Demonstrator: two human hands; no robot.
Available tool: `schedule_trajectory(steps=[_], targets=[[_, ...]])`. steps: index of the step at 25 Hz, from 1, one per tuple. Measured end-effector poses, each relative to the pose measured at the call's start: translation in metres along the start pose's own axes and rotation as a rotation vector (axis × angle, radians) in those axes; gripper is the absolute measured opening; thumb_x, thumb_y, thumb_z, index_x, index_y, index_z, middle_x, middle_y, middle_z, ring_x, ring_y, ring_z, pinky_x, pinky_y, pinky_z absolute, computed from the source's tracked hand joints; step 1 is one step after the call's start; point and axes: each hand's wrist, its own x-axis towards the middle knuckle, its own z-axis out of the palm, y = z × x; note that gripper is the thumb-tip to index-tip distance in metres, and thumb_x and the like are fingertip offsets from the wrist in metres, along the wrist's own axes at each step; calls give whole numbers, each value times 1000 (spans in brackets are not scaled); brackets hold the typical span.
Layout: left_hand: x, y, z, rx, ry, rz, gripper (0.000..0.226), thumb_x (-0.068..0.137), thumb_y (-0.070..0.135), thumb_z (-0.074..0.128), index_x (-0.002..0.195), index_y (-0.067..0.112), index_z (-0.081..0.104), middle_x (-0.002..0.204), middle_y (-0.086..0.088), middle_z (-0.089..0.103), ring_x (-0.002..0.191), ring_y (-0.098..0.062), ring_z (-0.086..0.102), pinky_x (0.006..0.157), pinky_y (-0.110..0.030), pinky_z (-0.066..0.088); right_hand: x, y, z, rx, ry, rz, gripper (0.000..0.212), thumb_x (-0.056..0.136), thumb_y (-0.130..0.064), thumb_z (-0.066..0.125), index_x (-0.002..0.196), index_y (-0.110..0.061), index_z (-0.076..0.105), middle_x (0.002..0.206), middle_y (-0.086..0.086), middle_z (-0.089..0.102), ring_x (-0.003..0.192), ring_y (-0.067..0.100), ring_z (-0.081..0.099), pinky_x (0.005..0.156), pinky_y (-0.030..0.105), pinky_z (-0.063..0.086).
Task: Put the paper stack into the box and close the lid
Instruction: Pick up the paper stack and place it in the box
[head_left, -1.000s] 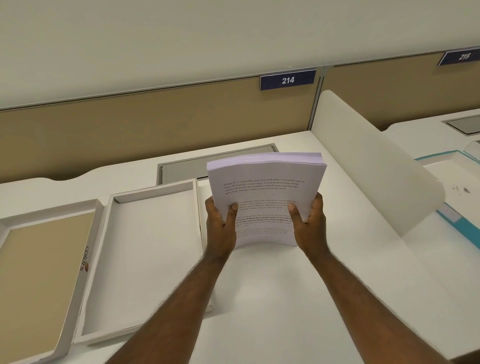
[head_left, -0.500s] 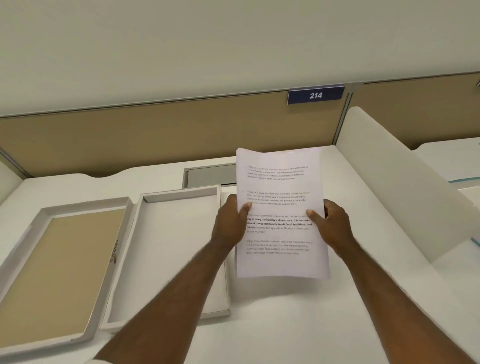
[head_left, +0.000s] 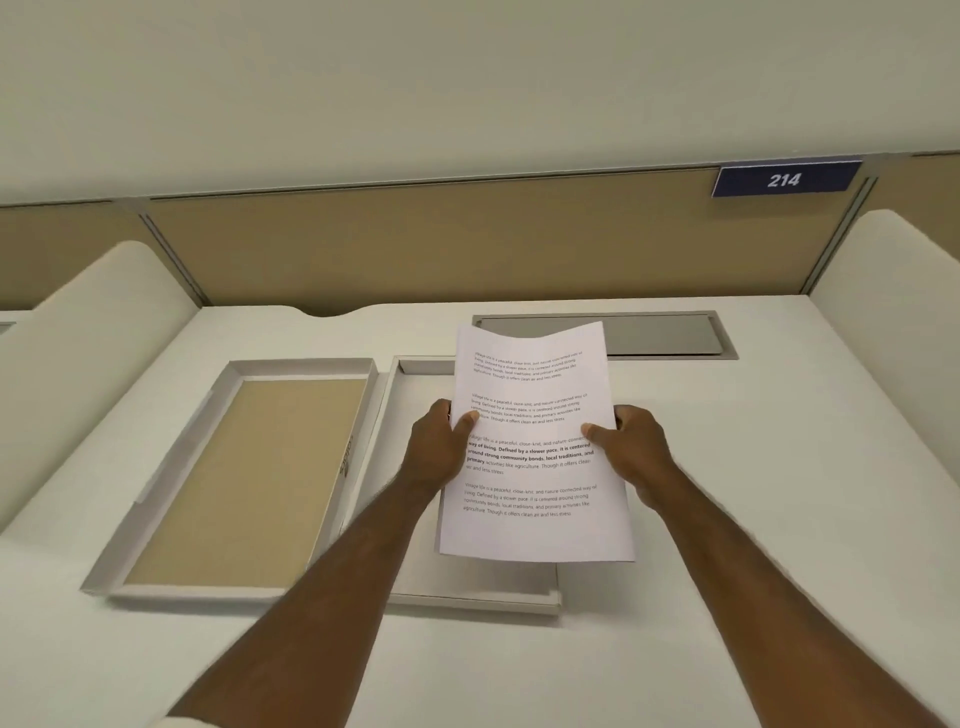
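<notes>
I hold a white paper stack (head_left: 535, 467) with printed text, face up and nearly flat, above the right part of the open white box (head_left: 467, 597). My left hand (head_left: 439, 447) grips its left edge, thumb on top. My right hand (head_left: 636, 447) grips its right edge the same way. The stack hides most of the box's inside. To the box's left lies the lid (head_left: 244, 478), upside down, with a tan inner face and white rim, touching the box's left wall.
The white desk (head_left: 779, 519) is bounded by a tan partition (head_left: 415, 249) at the back and white curved side dividers (head_left: 88, 364) on both sides. A grey cable flap (head_left: 665, 335) sits in the desk behind the paper. A blue "214" sign (head_left: 784, 179) hangs upper right.
The stack has been tipped from upright to nearly flat and carried left, from beside the box to above it. The view has swung left, bringing box and lid toward the middle.
</notes>
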Motion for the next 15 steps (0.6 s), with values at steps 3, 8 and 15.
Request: schedule_trajectory(steps=[3,8,15], targets=[[7,-37,-22,47,-21,-35,40,96,38,51,111,0,55,112,-14,68,97,-27,65,80,-39,54,0,-3,44,-22,-14,47,19,84,-20,67,100,-10,67,104,8,72,91,26,68,81,37,55],[26,-81,-42,85,-59,-85,39,96,36,51,111,0,56,114,-16,67,102,-30,65,87,-44,54,4,-6,98,-100,-12,133,26,83,-20,66,106,-7,65,110,11,70,97,29,67,85,39,55],[48,-111,-45,130,-154,-129,39,97,35,50,111,-1,54,115,-17,66,103,-31,64,83,-37,52,13,-2,135,-181,-11,208,32,85,-18,62,114,-5,61,117,13,67,102,32,64,90,43,54]])
